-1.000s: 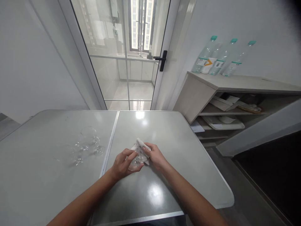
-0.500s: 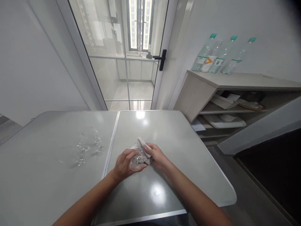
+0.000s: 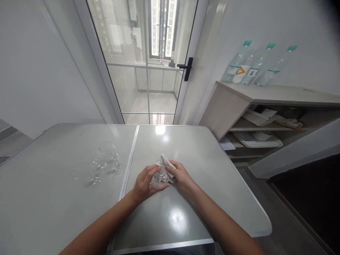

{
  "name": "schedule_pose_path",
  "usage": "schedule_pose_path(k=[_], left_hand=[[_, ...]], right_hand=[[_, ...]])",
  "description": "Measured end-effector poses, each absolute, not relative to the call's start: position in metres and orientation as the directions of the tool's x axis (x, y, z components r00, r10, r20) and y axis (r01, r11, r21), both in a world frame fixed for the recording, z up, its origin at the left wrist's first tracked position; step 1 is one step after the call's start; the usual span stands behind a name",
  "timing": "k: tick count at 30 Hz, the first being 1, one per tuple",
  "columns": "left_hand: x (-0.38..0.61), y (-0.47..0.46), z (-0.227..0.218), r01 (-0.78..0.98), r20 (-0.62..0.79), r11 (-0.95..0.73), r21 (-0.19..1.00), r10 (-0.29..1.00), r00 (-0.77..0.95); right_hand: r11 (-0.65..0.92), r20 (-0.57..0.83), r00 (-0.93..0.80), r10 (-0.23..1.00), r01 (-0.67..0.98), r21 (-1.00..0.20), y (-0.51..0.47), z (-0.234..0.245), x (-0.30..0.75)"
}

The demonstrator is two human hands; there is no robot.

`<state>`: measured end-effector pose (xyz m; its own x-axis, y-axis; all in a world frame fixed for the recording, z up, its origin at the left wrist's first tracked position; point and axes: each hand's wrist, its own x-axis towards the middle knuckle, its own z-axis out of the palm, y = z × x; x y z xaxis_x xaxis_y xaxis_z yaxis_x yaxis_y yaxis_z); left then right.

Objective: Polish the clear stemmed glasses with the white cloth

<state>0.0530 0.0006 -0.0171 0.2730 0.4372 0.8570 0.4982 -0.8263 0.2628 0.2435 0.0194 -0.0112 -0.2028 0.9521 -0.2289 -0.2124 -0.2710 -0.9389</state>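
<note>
My left hand (image 3: 146, 182) is closed around a clear glass (image 3: 159, 180), its round end tilted toward me. Bunched against the far side of the glass is a whitish cloth (image 3: 164, 160), pinched by my right hand (image 3: 182, 174) between thumb and fingers. Both hands are close together over the right half of the grey table (image 3: 207, 198). What part of the glass lies under the cloth is hidden. To the left, several clear stemmed glasses (image 3: 98, 165) lie in a cluster on the tabletop; their outlines are faint.
A metal strip (image 3: 129, 159) crosses the table left of my hands. Beyond the far edge stands a glazed door (image 3: 162, 102) with a black handle (image 3: 188, 69). On the right, a wooden shelf unit (image 3: 231, 102) holds trays and papers, with plastic bottles (image 3: 252, 71) on top.
The whole view has shifted slightly, so the scene sits a little farther right. My hands keep hold of the glass and cloth, with the glass turned slightly.
</note>
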Motion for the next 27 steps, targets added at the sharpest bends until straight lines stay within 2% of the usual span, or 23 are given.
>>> schedule_pose_path(k=[3, 7, 10, 13, 15, 19, 22, 24, 27], left_hand=[[0.051, 0.001, -0.018, 0.506, 0.854, -0.822, 0.261, 0.441, 0.277], [0.05, -0.001, -0.021, 0.476, 0.846, -0.855, 0.205, 0.399, 0.354], [0.052, -0.002, -0.019, 0.465, 0.848, -0.865, 0.19, 0.383, 0.366], [0.052, -0.002, -0.015, 0.472, 0.848, -0.854, 0.217, 0.405, 0.342], [0.051, -0.001, -0.014, 0.48, 0.846, -0.846, 0.233, 0.42, 0.329], [0.049, 0.0, -0.013, 0.463, 0.847, -0.851, 0.25, 0.423, 0.321], [0.049, 0.001, -0.013, 0.457, 0.832, -0.823, 0.338, 0.488, 0.265], [0.049, 0.001, -0.014, 0.452, 0.81, -0.799, 0.397, 0.536, 0.237], [0.051, 0.001, -0.019, 0.414, 0.813, -0.836, 0.359, 0.498, 0.301]], right_hand=[[-0.294, -0.232, -0.282, 0.931, -0.202, -0.934, 0.018, -0.012, 0.241], [-0.189, -0.181, -0.179, 0.967, -0.027, -0.982, 0.018, -0.025, 0.241], [-0.149, -0.151, -0.076, 0.986, 0.032, -0.988, 0.02, -0.032, 0.244], [-0.135, -0.136, -0.019, 0.991, 0.024, -0.99, 0.021, -0.031, 0.245], [-0.148, -0.148, -0.042, 0.988, -0.003, -0.989, 0.021, -0.027, 0.245], [-0.236, -0.209, -0.184, 0.96, -0.14, -0.962, 0.019, -0.015, 0.241], [-0.311, -0.234, -0.31, 0.922, -0.231, -0.922, 0.017, -0.011, 0.239], [-0.305, -0.231, -0.314, 0.921, -0.212, -0.929, 0.016, -0.014, 0.239], [-0.223, -0.205, -0.172, 0.963, -0.09, -0.971, 0.018, -0.023, 0.24]])
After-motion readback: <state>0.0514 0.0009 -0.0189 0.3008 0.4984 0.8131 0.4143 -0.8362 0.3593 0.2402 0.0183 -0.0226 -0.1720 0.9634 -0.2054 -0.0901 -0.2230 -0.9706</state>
